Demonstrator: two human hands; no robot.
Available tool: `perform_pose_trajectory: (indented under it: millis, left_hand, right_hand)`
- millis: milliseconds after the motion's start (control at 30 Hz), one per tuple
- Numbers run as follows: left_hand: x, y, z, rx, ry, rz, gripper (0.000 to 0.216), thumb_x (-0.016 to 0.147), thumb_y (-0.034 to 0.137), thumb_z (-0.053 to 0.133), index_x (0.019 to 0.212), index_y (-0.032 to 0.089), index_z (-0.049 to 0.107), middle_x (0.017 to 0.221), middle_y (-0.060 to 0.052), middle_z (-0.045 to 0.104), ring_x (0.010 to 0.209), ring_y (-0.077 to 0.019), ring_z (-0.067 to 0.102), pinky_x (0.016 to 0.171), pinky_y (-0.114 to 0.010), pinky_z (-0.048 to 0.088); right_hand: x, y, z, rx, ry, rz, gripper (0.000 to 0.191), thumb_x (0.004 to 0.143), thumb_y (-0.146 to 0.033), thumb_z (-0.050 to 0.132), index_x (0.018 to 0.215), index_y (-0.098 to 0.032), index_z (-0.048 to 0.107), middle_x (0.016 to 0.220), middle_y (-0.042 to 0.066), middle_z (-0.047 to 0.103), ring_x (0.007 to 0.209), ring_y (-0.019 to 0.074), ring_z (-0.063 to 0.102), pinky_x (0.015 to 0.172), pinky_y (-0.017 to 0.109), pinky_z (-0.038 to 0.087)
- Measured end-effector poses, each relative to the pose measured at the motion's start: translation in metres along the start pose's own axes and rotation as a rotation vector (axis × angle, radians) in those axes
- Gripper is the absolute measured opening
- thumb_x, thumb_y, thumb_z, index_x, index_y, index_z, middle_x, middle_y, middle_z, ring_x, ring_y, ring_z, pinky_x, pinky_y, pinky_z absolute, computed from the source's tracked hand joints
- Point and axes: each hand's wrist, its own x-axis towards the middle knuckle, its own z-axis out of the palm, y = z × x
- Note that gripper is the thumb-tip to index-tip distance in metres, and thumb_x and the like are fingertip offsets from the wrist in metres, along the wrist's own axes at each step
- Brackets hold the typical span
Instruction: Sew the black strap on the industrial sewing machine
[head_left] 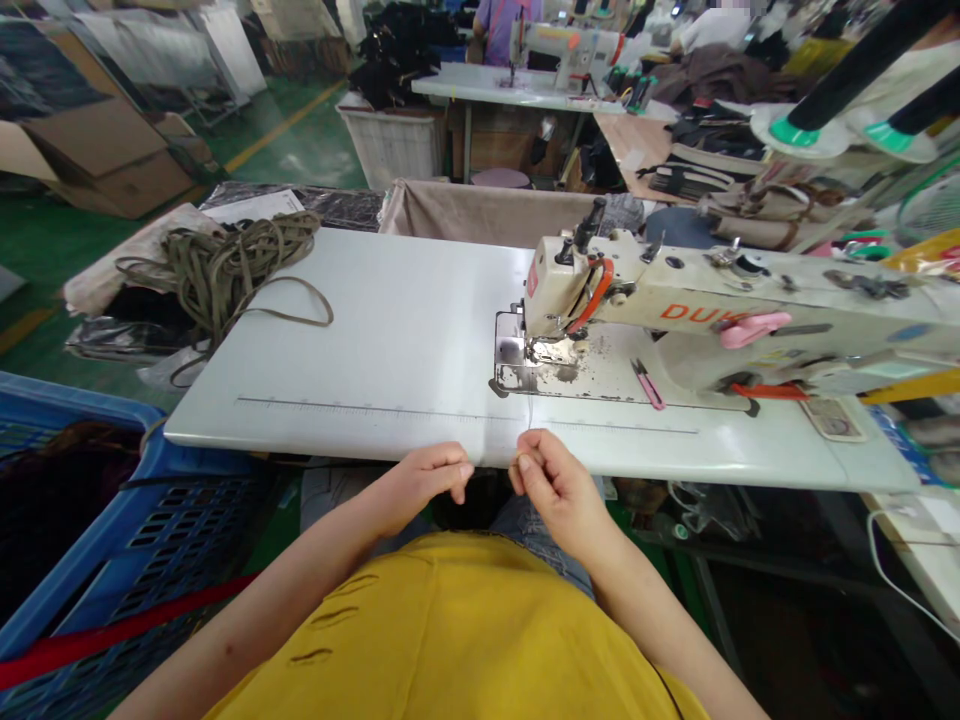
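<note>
My right hand (559, 490) is at the front edge of the white sewing table (397, 330), its thumb and fingers pinched together. A thin thread (531, 412) runs from the sewing machine's needle area down to those fingers. Just to the left, my left hand (431, 478) rests at the same edge with its fingers curled in. Whatever it might hold is hidden. Ahead of the right hand stands the sewing machine (697, 300), no cloth visible under its presser foot. Pink-handled thread snips (648, 384) lie on the machine bed.
A tangled heap of olive strap (240, 265) hangs over the table's left corner. The blue plastic crate (142, 520) stands at lower left. Behind the table is a fabric-lined bin (480, 212). Thread cones (802, 125) rise at right. A person (504, 30) sits at another machine.
</note>
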Motion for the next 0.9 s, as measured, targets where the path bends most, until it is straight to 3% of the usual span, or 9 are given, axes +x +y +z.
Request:
perform_pose_trajectory:
  millis: [100, 200, 300, 400, 567, 800, 900]
  left_hand:
    - [0.000, -0.001, -0.003, -0.128, 0.037, -0.041, 0.042, 0.087, 0.055, 0.062, 0.070, 0.020, 0.047, 0.062, 0.005, 0.042, 0.057, -0.0108, 0.036, 0.058, -0.027, 0.030]
    - [0.002, 0.003, -0.002, -0.075, 0.003, -0.084, 0.042, 0.085, 0.055, 0.063, 0.069, 0.020, 0.049, 0.061, 0.006, 0.039, 0.053, -0.0093, 0.029, 0.053, -0.025, 0.022]
    - [0.004, 0.010, -0.001, 0.157, 0.007, -0.022, 0.033, 0.087, 0.046, 0.062, 0.072, 0.017, 0.064, 0.067, 0.001, 0.053, 0.063, -0.0133, 0.045, 0.060, -0.027, 0.033]
    - [0.004, 0.014, -0.003, 0.302, 0.042, 0.055, 0.027, 0.088, 0.040, 0.063, 0.077, 0.019, 0.074, 0.079, -0.002, 0.064, 0.079, -0.0180, 0.057, 0.076, -0.030, 0.042]
    - [0.004, 0.009, -0.008, 0.301, 0.080, 0.134, 0.028, 0.087, 0.039, 0.064, 0.067, 0.019, 0.070, 0.082, -0.004, 0.062, 0.081, -0.0195, 0.060, 0.078, -0.031, 0.046]
    - [0.008, -0.003, -0.001, 0.362, -0.010, 0.064, 0.024, 0.085, 0.036, 0.060, 0.070, 0.019, 0.066, 0.070, 0.000, 0.065, 0.072, -0.0172, 0.058, 0.069, -0.027, 0.041]
    - [0.008, -0.005, 0.000, 0.378, -0.071, 0.089, 0.028, 0.086, 0.039, 0.057, 0.067, 0.018, 0.063, 0.069, 0.000, 0.061, 0.072, -0.0169, 0.055, 0.067, -0.027, 0.038]
  right_hand:
    - [0.000, 0.005, -0.009, -0.099, 0.034, -0.005, 0.013, 0.105, -0.036, 0.042, 0.100, -0.024, 0.046, 0.070, -0.004, 0.052, 0.064, 0.0145, 0.047, 0.063, 0.027, 0.038]
    - [0.000, 0.003, -0.011, -0.260, -0.008, -0.002, 0.009, 0.104, -0.029, 0.041, 0.105, -0.023, 0.048, 0.070, -0.004, 0.053, 0.063, 0.0152, 0.048, 0.064, 0.028, 0.039]
    - [0.001, 0.000, -0.010, -0.395, -0.103, -0.059, 0.017, 0.101, -0.018, 0.041, 0.109, -0.022, 0.055, 0.084, 0.002, 0.064, 0.076, 0.0181, 0.058, 0.074, 0.031, 0.044]
    - [0.000, -0.003, -0.010, -0.449, -0.202, -0.116, 0.022, 0.093, -0.009, 0.043, 0.090, -0.021, 0.061, 0.087, 0.004, 0.066, 0.083, 0.0193, 0.059, 0.078, 0.032, 0.044]
    - [-0.003, -0.005, -0.011, -0.202, -0.221, -0.127, 0.020, 0.087, -0.008, 0.051, 0.075, -0.021, 0.059, 0.076, -0.001, 0.060, 0.076, 0.0168, 0.057, 0.075, 0.030, 0.044]
    - [-0.001, -0.007, 0.004, 0.078, -0.216, -0.109, 0.020, 0.090, -0.020, 0.056, 0.075, -0.021, 0.069, 0.096, 0.005, 0.058, 0.102, 0.0211, 0.059, 0.094, 0.034, 0.047]
    - [0.000, -0.006, 0.009, 0.248, -0.307, -0.043, 0.021, 0.091, -0.025, 0.057, 0.075, -0.020, 0.069, 0.102, 0.007, 0.065, 0.095, 0.0200, 0.060, 0.089, 0.034, 0.048]
